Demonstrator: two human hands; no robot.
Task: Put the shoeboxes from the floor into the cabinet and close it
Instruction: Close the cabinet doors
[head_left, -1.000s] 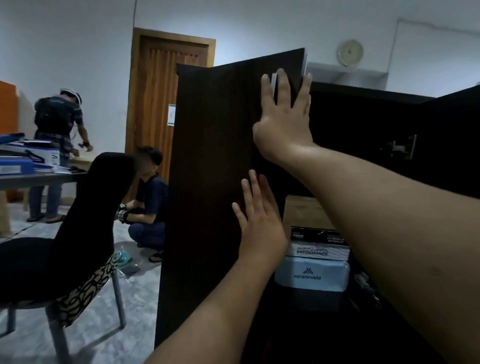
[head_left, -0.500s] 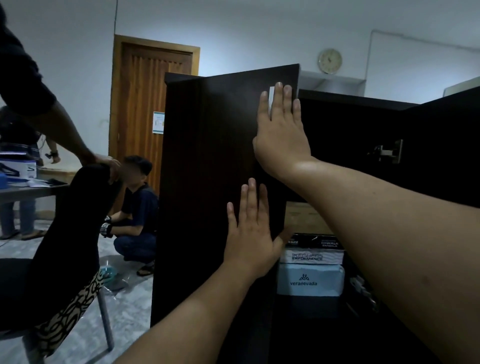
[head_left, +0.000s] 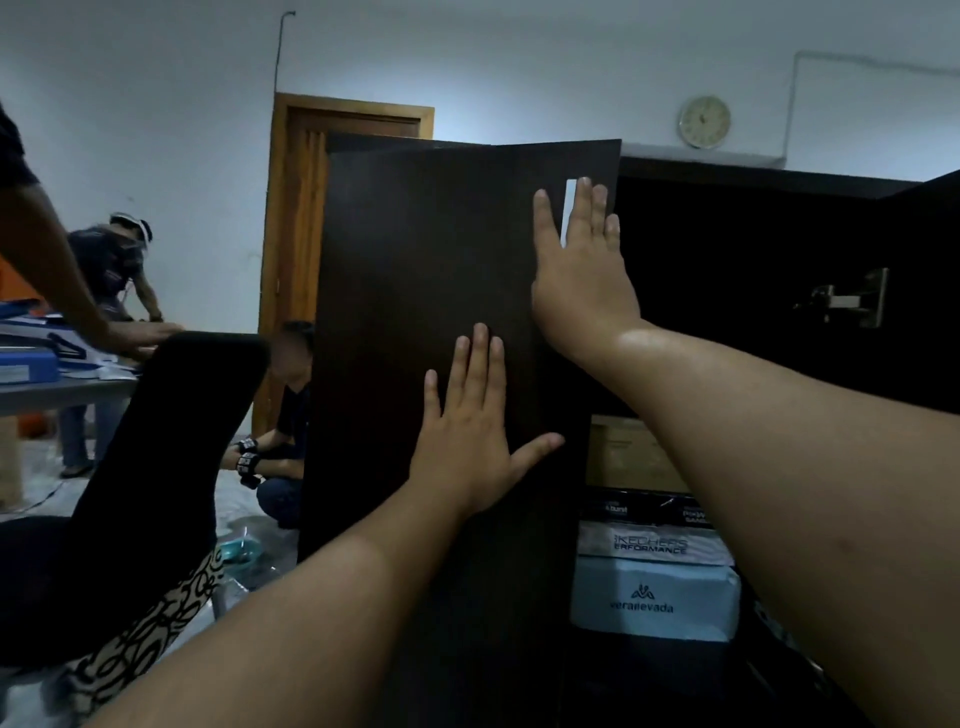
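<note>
The dark brown cabinet's left door (head_left: 431, 291) stands partly swung in front of the opening. My left hand (head_left: 467, 431) lies flat on the door's face, fingers straight, thumb spread. Higher up, my right hand (head_left: 582, 270) presses flat near the door's free edge, over its pale handle strip (head_left: 567, 208). Inside the cabinet (head_left: 737, 249) a stack of shoeboxes shows in the gap: a white box (head_left: 654, 597) at the bottom, a grey-white one (head_left: 649, 543) above, a black one (head_left: 644, 512), and a brown carton (head_left: 623, 452) on top. The right door (head_left: 924, 291) hangs open with a metal hinge (head_left: 847, 299).
A black chair with patterned trim (head_left: 156, 467) stands close at left. A person crouches (head_left: 285, 447) on the floor behind the door, another stands by a table (head_left: 62, 384) with boxes, and an arm (head_left: 57, 280) reaches in from the left edge. A wooden room door (head_left: 296, 249) is behind.
The left cabinet door has swung further toward the opening, showing more of its face. Both my hands stay flat on it. An arm came in from the left edge.
</note>
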